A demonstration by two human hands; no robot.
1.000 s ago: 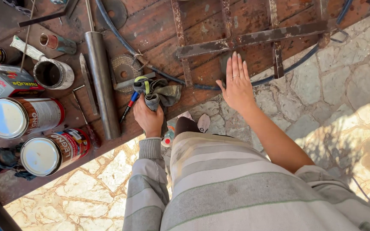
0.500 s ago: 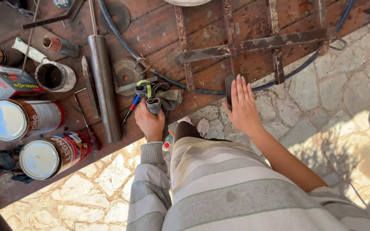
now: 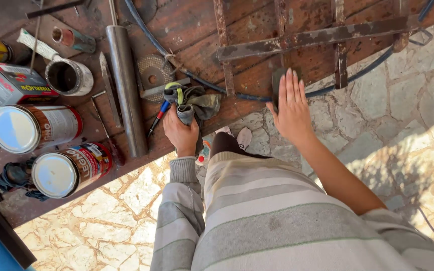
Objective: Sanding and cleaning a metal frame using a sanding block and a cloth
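My left hand (image 3: 180, 133) grips a dirty grey cloth (image 3: 193, 103) bunched at the near edge of a rusty brown metal panel (image 3: 187, 30). My right hand (image 3: 291, 108) lies flat with fingers together, pressing a small dark pad (image 3: 278, 80) against the panel's lower edge, just below a rusted cross bar (image 3: 312, 37). A blue-handled tool (image 3: 157, 116) lies just left of the cloth. My striped grey sleeve covers the left forearm; the right forearm is bare.
Two lidded paint tins (image 3: 35, 128) (image 3: 69, 168) lie at the left, with an open tin (image 3: 68, 76), a small box (image 3: 6, 85) and a long metal pipe (image 3: 125, 85). A wire disc (image 3: 151, 70) and a dark hose (image 3: 197, 83) cross the panel. Stone paving (image 3: 403, 110) lies to the right.
My right hand has slid down the panel toward me, fingers closing together over the dark pad. The left hand stays on the cloth.
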